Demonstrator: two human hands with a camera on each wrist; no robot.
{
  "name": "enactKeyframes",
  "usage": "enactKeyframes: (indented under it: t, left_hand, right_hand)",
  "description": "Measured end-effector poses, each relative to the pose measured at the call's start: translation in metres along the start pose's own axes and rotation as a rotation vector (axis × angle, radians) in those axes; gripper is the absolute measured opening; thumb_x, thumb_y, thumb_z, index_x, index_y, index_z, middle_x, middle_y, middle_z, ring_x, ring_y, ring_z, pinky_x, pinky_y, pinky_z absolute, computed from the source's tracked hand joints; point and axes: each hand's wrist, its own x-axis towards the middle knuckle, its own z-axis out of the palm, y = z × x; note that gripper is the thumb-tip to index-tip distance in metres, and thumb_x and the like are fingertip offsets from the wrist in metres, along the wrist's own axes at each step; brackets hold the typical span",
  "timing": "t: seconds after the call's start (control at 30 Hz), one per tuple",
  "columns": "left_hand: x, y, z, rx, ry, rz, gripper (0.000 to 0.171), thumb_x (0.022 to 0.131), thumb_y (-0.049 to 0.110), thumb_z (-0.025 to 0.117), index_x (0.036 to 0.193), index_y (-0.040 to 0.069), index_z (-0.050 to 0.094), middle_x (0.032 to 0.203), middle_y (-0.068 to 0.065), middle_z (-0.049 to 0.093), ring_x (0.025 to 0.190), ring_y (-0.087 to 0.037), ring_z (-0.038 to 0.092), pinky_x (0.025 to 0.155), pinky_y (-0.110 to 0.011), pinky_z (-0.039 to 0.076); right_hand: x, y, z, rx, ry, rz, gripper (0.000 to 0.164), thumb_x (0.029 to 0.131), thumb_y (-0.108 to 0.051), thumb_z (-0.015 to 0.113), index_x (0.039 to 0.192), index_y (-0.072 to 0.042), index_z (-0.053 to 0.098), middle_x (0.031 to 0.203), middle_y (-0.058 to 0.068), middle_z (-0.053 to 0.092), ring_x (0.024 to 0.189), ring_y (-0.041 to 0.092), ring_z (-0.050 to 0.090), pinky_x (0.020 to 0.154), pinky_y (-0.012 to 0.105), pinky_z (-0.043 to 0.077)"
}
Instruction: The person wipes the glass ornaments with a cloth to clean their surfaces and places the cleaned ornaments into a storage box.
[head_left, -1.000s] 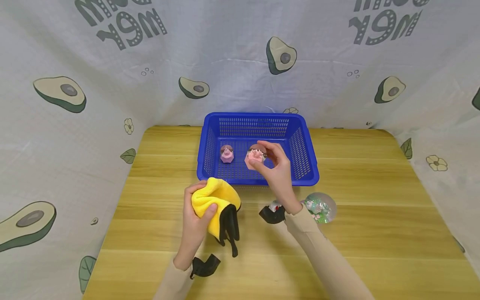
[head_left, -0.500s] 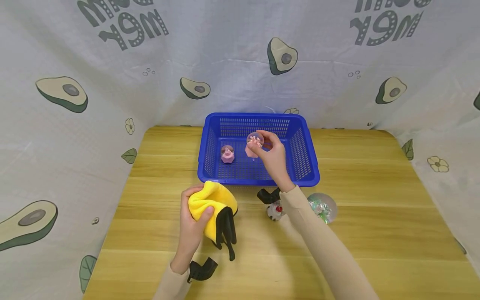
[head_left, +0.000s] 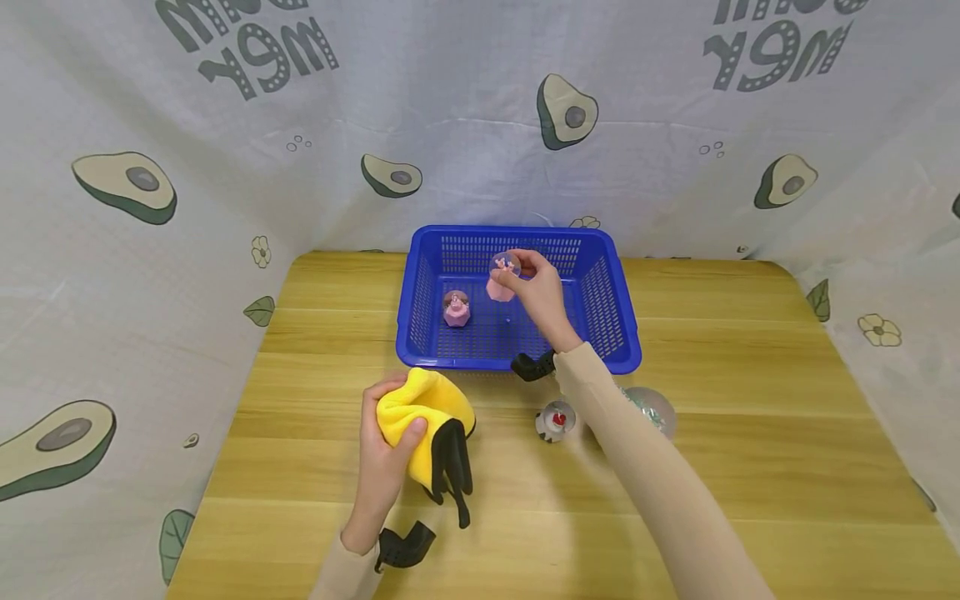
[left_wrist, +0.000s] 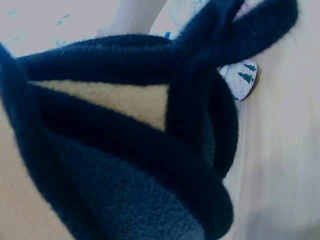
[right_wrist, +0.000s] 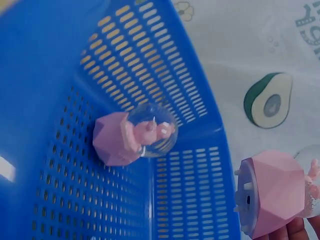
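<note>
My right hand [head_left: 540, 292] pinches a snow globe with a faceted pink base [right_wrist: 277, 192] and a clear dome, holding it over the blue basket [head_left: 630, 333]. Its pale underside with small feet shows in the right wrist view. Another pink-based snow globe [head_left: 456, 309] stands upright inside the basket, on the left. In front of the basket my left hand [head_left: 386, 442] grips a bunched yellow cloth [head_left: 412, 408] with black edging. That cloth's dark trim [left_wrist: 195, 100] fills much of the left wrist view.
A small snow globe with a red figure inside [head_left: 556, 422] stands on the wooden table [head_left: 750, 400], in front of the basket. A larger globe [head_left: 654, 408] is partly hidden by my right sleeve [head_left: 637, 450]. A printed curtain [head_left: 480, 108] hangs behind the table.
My right hand has moved away from me over the basket with the pink-based snow globe, and its dome now points up. The left hand has shifted slightly toward me with the cloth.
</note>
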Motion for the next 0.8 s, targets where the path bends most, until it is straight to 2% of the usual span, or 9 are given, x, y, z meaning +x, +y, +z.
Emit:
enactKeyframes:
  t: [0.23, 0.43, 0.57, 0.7, 0.8]
  left_hand:
    - [-0.003, -0.001, -0.001, -0.004, 0.005, -0.013, 0.045, 0.083, -0.003, 0.06, 0.123, -0.007, 0.039, 0.126, -0.013, 0.047, 0.112, -0.026, 0.05, 0.09, -0.026, 0.047]
    - [-0.004, -0.002, -0.001, 0.004, 0.005, -0.025, 0.045, 0.084, -0.003, 0.059, 0.124, -0.007, 0.039, 0.126, -0.013, 0.047, 0.112, -0.026, 0.05, 0.09, -0.026, 0.047]
    - [-0.005, -0.003, -0.001, 0.008, 0.009, -0.037, 0.045, 0.083, -0.003, 0.059, 0.124, -0.007, 0.039, 0.126, -0.013, 0.047, 0.112, -0.026, 0.05, 0.09, -0.026, 0.047]
    - [-0.005, -0.004, -0.002, 0.011, 0.014, -0.045, 0.045, 0.083, -0.002, 0.059, 0.124, -0.006, 0.04, 0.126, -0.013, 0.047, 0.112, -0.026, 0.051, 0.09, -0.027, 0.047]
    - [-0.006, -0.004, -0.002, 0.012, 0.016, -0.046, 0.045, 0.083, -0.003, 0.06, 0.124, -0.006, 0.04, 0.126, -0.013, 0.047, 0.111, -0.026, 0.051, 0.089, -0.027, 0.047]
  right_hand:
    - [0.015, 0.006, 0.002, 0.034, -0.039, 0.109, 0.048, 0.083, -0.014, 0.074, 0.123, 0.005, 0.056, 0.103, 0.012, 0.057, 0.088, 0.016, 0.05, 0.072, 0.023, 0.042]
    - [0.026, 0.015, 0.004, 0.022, -0.074, 0.133, 0.048, 0.084, -0.013, 0.073, 0.125, 0.005, 0.055, 0.1, 0.008, 0.054, 0.087, 0.016, 0.049, 0.072, 0.023, 0.041]
    - [0.031, 0.021, 0.004, -0.038, -0.122, 0.137, 0.051, 0.084, -0.015, 0.073, 0.127, 0.003, 0.053, 0.102, 0.01, 0.053, 0.093, 0.02, 0.049, 0.077, 0.028, 0.042]
    - [0.038, 0.028, 0.006, -0.122, -0.189, 0.141, 0.051, 0.084, -0.016, 0.073, 0.127, 0.002, 0.052, 0.112, 0.014, 0.054, 0.101, 0.025, 0.05, 0.086, 0.036, 0.043]
    - [0.041, 0.034, 0.009, -0.197, -0.245, 0.149, 0.051, 0.084, -0.017, 0.073, 0.126, 0.002, 0.052, 0.116, 0.016, 0.055, 0.103, 0.027, 0.049, 0.087, 0.038, 0.043]
